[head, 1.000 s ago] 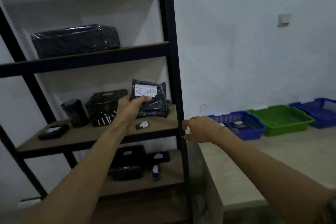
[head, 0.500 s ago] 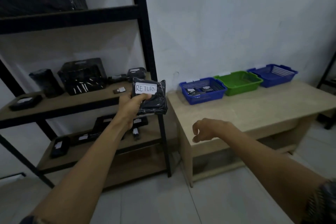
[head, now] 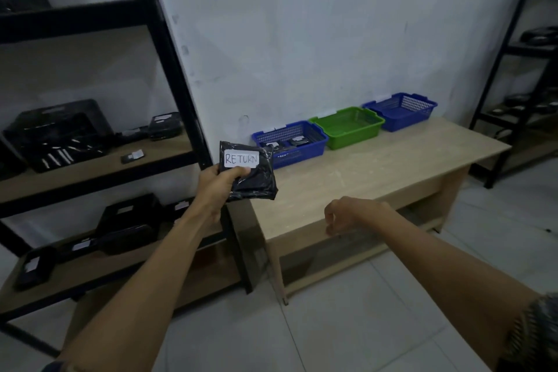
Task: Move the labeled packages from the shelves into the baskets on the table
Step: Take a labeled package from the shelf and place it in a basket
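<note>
Left hand (head: 219, 182) grips the black plastic package (head: 252, 178) with the white RETURN label, up by the left end of the light wooden table (head: 377, 167). Right hand (head: 344, 215) is loosely curled, empty, over the table's near edge, pale floor tiles (head: 347, 326) below.

Dim, bluish, soft-focus picture, with wide-angle bending at the edges.

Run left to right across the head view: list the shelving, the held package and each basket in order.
Left shelf unit → RETURN package, held in the left hand → left blue basket → green basket → right blue basket → right shelf unit.
</note>
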